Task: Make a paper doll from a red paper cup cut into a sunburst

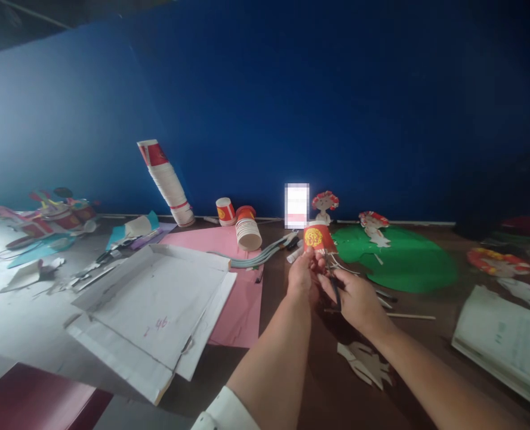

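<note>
My left hand is closed on a red paper cup with a yellow emblem, held upside down above the brown table. Thin paper strips cut from the cup's wall hang at its lower right. My right hand is closed round the dark handles of a pair of scissors, whose blades point up at the cup's strips. Both hands meet near the middle of the view.
A leaning stack of paper cups, single cups and a short cup stack stand by the blue wall. Pink paper, white envelopes, green paper, paper dolls, an open book and cut-outs lie around.
</note>
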A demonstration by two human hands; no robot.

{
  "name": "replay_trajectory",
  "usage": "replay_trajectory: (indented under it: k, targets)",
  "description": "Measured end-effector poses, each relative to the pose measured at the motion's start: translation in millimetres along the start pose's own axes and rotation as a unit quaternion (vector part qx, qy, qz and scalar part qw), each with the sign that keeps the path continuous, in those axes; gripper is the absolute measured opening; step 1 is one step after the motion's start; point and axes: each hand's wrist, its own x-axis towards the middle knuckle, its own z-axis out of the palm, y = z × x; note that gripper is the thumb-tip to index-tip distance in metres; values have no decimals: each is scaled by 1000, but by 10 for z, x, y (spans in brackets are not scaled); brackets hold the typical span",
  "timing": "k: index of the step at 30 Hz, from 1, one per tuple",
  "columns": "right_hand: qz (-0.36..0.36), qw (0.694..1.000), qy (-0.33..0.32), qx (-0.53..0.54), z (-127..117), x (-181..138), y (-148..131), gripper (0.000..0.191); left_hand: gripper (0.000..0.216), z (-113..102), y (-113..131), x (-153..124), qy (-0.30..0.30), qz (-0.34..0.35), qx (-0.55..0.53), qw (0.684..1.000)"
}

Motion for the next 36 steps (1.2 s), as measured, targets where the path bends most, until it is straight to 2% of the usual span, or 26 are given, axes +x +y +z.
replay_trajectory:
  k: [5,12,19,29,36]
  targets:
    - [3,1000,2,-4,27,-9,27,32,18,6,-8,-6,11,3,10,1000]
    - [10,1000,18,4,-11,19,36,34,34,-27,-61,-31,6,11,69,998]
    - [24,999,24,12,-68,34,-42,37,36,-65,-86,-18,3,4,101,995]
    - [34,999,19,26,-58,24,-24,39,39,-87,-96,8,3,29,118,993]
    - [30,998,47,29,-109,74,-86,43,33,-59,-131,-50,-36,24,130,991]
